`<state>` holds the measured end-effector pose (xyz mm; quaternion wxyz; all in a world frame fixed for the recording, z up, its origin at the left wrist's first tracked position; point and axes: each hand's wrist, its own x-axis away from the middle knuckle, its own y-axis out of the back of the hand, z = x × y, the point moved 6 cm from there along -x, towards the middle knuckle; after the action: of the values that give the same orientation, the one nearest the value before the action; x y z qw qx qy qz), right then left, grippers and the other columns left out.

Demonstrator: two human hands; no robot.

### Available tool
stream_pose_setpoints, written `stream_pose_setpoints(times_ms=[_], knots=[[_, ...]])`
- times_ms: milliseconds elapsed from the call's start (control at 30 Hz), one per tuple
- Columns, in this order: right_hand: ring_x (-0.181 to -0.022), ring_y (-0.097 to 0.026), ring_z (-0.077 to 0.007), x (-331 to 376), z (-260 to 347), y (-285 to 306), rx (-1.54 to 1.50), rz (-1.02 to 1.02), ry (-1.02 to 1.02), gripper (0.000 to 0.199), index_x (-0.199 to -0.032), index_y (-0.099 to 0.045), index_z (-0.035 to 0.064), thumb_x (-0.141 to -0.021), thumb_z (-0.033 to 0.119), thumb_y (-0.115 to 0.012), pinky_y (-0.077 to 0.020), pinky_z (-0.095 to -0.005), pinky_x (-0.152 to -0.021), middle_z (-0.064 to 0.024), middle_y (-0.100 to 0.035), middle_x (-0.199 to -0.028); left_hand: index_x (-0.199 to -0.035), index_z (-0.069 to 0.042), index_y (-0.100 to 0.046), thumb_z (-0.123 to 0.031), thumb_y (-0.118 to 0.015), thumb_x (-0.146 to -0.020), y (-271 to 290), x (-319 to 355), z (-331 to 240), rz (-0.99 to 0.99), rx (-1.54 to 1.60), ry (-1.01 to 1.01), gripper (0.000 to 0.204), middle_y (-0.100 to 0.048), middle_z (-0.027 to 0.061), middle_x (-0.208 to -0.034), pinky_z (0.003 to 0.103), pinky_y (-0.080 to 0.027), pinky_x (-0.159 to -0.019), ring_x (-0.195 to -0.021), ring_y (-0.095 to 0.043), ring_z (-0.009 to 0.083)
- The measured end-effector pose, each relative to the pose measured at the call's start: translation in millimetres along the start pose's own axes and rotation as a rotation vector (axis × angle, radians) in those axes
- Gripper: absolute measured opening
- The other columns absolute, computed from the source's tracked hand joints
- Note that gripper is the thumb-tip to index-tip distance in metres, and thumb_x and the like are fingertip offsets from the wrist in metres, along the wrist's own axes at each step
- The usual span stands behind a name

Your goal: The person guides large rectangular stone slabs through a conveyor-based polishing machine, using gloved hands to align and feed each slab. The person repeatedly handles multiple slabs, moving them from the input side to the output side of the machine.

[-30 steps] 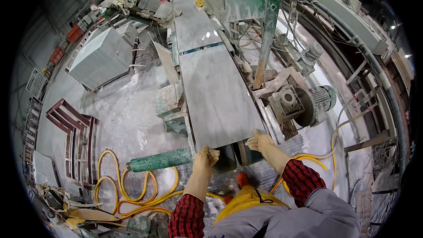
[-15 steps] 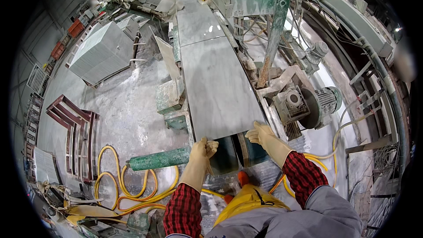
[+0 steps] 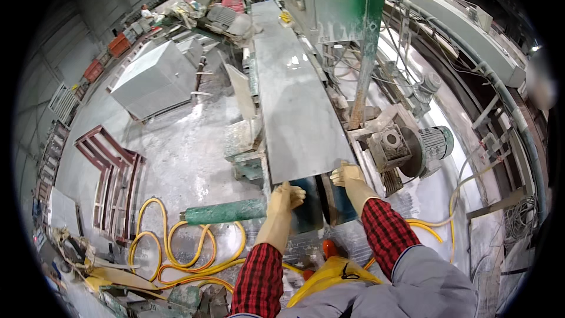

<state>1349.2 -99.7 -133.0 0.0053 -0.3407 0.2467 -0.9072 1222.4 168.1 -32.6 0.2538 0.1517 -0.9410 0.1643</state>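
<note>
Grey stone, a long polished slab, lies flat on the machine bed and runs from the person's gloves away toward twelve o'clock, its near edge just in front of the body. The left hand is curled over the near left corner of that edge, and the right hand grips the near right corner with its fingers wrapped on top; both are clasping the slab, neither lies slack. Judging from this, the main risk is pinched fingers: the gloves sit right where the stone meets the dark rollers beneath, and a slip could trap them between the two. The floor at nine o'clock looks wet and slurry-coated, so footing may give way under load. The yellow hose coiled at seven o'clock could catch a foot on a step back. At three o'clock, the motor and gearbox stand near the right forearm, where a loose red checked sleeve might snag. An uneven push could skew the slab against the green column at one o'clock and chip its edge
</note>
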Motion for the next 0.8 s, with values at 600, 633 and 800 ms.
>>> stream_pose_setpoints(times_ms=[600, 633, 800], knots=[[-0.089, -0.079, -0.0367, 216.3, -211.6, 39.6, 0.807, 0.26, -0.233, 0.051, -0.121, -0.067, -0.0097, -0.114, 0.04, -0.058, -0.0674, -0.0464, -0.083, -0.0276, -0.078, -0.115, -0.151, 0.007, -0.056, -0.015, -0.066, -0.102, 339.7, 614.6, 215.9, -1.558, -1.268, -0.329, 0.054, -0.058, 0.0301, -0.15, 0.058, -0.037, -0.124, -0.141, -0.052, 0.0515], [-0.091, -0.08, -0.0375, 221.0, -218.0, 31.6, 0.888, 0.329, -0.247, 0.048, -0.122, -0.067, -0.0092, -0.113, 0.037, -0.058, -0.0673, -0.0472, -0.084, -0.0281, -0.078, -0.117, -0.154, 0.006, -0.053, -0.015, -0.066, -0.102, 321.4, 632.5, 237.9, -1.573, -1.25, -0.255, 0.058, -0.054, 0.0298, -0.156, 0.058, -0.033, -0.126, -0.145, -0.048, 0.0515], [-0.086, -0.079, -0.0356, 221.3, -277.2, 14.1, 1.064, 0.647, -0.375, 0.046, -0.12, -0.068, -0.0083, -0.111, 0.037, -0.065, -0.0667, -0.0447, -0.078, -0.0275, -0.079, -0.109, -0.156, 0.003, -0.051, -0.021, -0.071, -0.095, 272.8, 680.7, 302.1, -1.465, -1.246, -0.025, 0.069, -0.049, 0.0309, -0.161, 0.061, -0.031, -0.127, -0.148, -0.044, 0.0543]])
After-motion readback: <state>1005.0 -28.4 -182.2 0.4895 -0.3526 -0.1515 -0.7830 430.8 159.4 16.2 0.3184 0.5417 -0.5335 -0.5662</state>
